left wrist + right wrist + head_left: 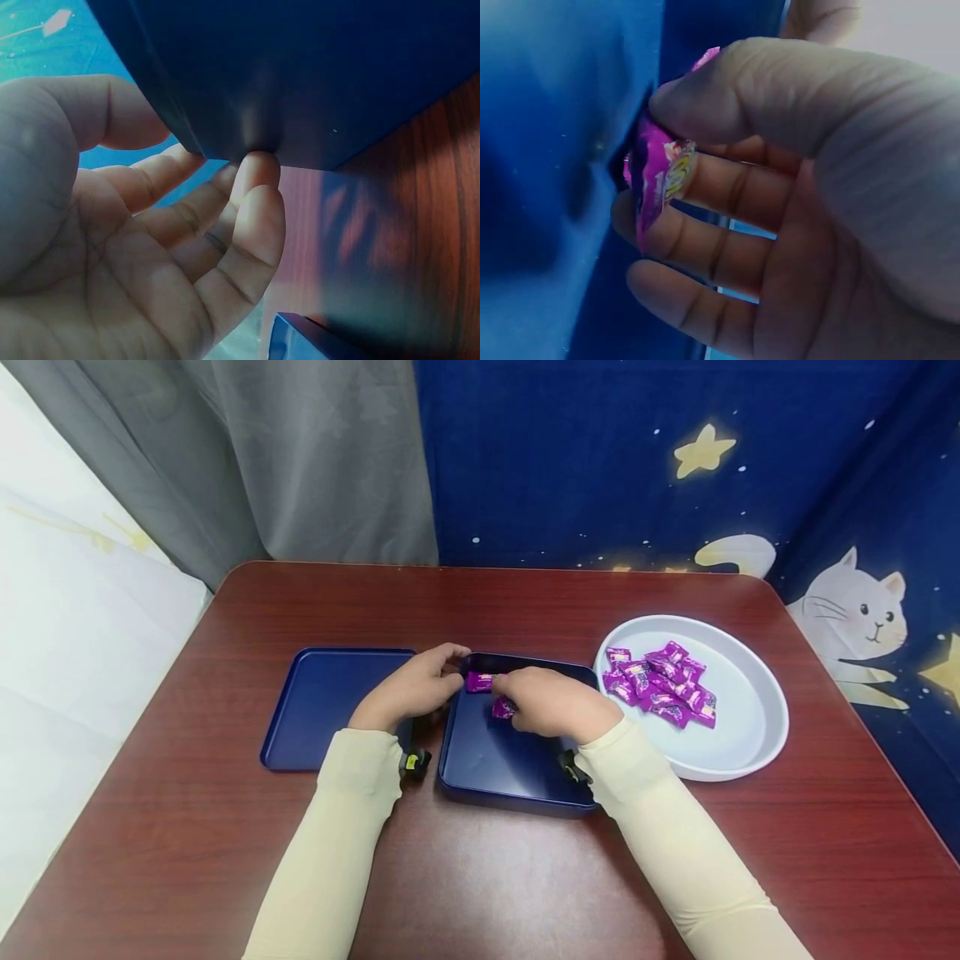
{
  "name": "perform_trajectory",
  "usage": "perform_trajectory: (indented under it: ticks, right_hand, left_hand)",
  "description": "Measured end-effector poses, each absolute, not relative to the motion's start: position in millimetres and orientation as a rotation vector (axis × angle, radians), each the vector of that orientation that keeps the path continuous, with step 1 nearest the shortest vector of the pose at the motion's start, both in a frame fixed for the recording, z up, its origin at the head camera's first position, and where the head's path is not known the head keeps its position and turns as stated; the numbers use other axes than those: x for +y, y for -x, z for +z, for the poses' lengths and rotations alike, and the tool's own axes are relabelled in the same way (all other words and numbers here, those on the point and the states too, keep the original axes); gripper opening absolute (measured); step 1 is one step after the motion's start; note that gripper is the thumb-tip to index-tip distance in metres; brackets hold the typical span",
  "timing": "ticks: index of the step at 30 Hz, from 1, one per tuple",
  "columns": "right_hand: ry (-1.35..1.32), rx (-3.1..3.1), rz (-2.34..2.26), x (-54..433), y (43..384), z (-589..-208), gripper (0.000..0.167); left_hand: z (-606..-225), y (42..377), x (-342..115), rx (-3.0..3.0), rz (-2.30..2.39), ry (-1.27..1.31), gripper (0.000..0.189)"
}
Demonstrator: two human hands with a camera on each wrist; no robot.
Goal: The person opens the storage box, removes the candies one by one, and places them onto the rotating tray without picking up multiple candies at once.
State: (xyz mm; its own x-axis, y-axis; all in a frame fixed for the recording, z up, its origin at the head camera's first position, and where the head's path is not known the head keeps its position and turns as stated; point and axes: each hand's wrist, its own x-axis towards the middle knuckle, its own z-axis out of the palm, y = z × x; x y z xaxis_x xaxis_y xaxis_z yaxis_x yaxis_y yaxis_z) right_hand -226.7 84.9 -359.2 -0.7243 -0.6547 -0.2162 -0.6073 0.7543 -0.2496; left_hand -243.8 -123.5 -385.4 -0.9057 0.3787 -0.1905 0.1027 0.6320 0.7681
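Observation:
A dark blue tray-like box (517, 760) stands open on the table. My left hand (411, 691) is at its far left corner, with loosely bent fingertips touching the outer wall, as the left wrist view (135, 217) shows the hand from the palm side. Over the inside of the box, my right hand (551, 702) pinches a purple wrapped candy (656, 172) between thumb and fingers. Another purple candy (478, 682) lies in the box's far left corner, partly behind the right fingers.
To the right, a round white tray (742, 735) bears a pile of purple candies (663, 683). A flat blue lid (315, 710) lies left of the box, partly under the left arm. Curtains (570, 460) hang behind the brown table (540, 877).

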Motion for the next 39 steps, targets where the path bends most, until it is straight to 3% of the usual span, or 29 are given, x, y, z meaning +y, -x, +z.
perform_trajectory:
  ticks: [26, 39]
  right_hand:
    - [0.989, 2.796, -0.29, 106.9, 212.7, -326.6, 0.032]
    - [0.856, 2.822, -0.323, 125.2, 207.9, -311.7, 0.036]
  left_hand:
    - [-385.0, 243.7, -123.0, 2.533, 1.152, -0.384, 0.046]
    - [-383.1, 243.4, -125.7, 2.514, 1.154, -0.389, 0.047]
